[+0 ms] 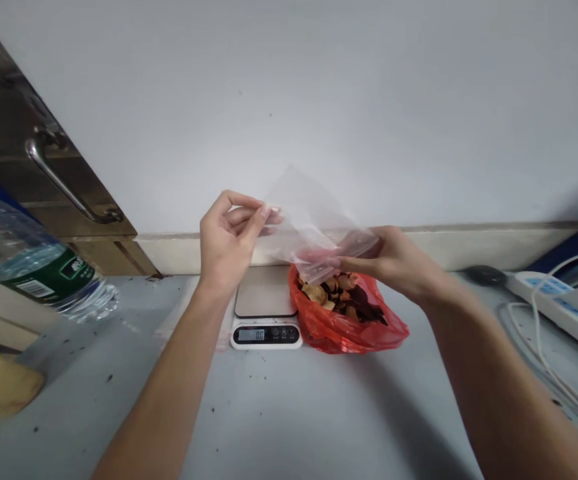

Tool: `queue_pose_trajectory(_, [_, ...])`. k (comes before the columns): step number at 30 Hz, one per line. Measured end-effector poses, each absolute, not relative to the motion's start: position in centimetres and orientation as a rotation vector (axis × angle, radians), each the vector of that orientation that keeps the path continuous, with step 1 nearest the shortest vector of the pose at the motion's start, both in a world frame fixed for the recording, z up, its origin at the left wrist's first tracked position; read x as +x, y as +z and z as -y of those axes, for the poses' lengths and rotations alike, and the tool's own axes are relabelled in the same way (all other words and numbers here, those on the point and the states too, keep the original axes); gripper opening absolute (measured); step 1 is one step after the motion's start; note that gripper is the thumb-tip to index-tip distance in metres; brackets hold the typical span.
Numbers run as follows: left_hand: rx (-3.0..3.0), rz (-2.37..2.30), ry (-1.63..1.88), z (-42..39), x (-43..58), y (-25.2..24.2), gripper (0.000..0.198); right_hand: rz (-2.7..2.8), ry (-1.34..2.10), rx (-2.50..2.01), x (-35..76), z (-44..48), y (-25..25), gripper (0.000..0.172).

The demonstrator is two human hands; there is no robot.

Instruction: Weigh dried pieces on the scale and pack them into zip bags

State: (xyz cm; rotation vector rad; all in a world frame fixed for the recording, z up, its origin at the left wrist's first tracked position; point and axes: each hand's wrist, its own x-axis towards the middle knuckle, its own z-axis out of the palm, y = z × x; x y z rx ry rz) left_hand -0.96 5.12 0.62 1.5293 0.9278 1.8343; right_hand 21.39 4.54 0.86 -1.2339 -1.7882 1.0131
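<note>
A clear plastic bag [313, 213] is stretched between my two hands, above the scale and the red bag. My left hand [231, 233] pinches its left edge between thumb and fingertips. Around its lower right side my right hand [389, 260] is closed, some fingers showing through the film. Below them a small digital scale [265, 303] lies on the table, its display reading 0.0 and its plate bare. Right beside it stands an open red plastic bag [353, 337] full of dried brown and dark slices [341, 297]. Left of the scale, partly behind my left forearm, lie flat clear bags [179, 317].
A large water bottle [43, 267] with a green label is at the left, above a yellowish object [3, 387]. A metal door handle [71, 177] is behind it. At the right lie a white power strip [563, 300] and white cables [539, 340]. A white wall [393, 100] rises behind.
</note>
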Motion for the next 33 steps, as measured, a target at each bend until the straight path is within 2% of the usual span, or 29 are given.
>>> queue_pose_trajectory(5, [1.466,-1.047,1.644,-5.1,-5.2,1.1,0.043,1.436,1.187,-1.125,20.0,-4.4,0.5,0.049])
queue_pose_trajectory(9, [1.486,-1.205,1.319,-4.3,-9.4,1.3,0.060,1.437,1.097,-1.122,17.8,-4.0,-0.1,0.043])
queue_pose_trajectory(13, [1.458,-1.601,1.020,-3.7,-13.1,1.1,0.045,1.616,0.833,-1.068,14.2,-4.0,-0.7,0.030])
queue_pose_trajectory(15, [1.422,-1.823,0.850,-3.5,-14.9,0.6,0.030,1.743,0.588,-0.979,11.6,-3.9,-1.1,0.019])
queue_pose_trajectory(17, [1.362,-1.945,0.734,-3.3,-16.6,-0.1,0.016,1.931,0.283,-0.869,8.8,-3.4,-1.5,0.019])
queue_pose_trajectory(18, [1.326,-1.967,0.700,-3.1,-17.4,-0.6,0.014,2.051,0.142,-0.825,7.3,-3.0,-1.7,0.022])
queue_pose_trajectory(20, [1.267,-1.969,0.627,-2.7,-18.7,-1.5,0.023,2.351,-0.025,-0.852,4.4,-1.9,-2.4,0.023])
queue_pose_trajectory(23, [1.242,-1.904,0.491,-2.1,-19.6,-2.5,0.035,2.771,0.046,-0.933,1.3,-0.1,-3.9,0.022])
queue_pose_trajectory(25, [1.284,-1.875,0.429,-2.1,-19.6,-2.8,0.035,2.931,0.159,-0.950,0.4,0.8,-4.9,0.021])
queue_pose_trajectory(29, [1.493,-1.828,0.397,-3.1,-18.3,-2.5,0.028,2.971,0.327,-0.975,0.5,1.4,-6.4,0.026])
queue_pose_trajectory(33, [1.770,-1.565,0.142,-4.3,-15.9,-2.9,0.046,2.874,0.466,-0.948,1.2,1.1,-7.3,0.026])
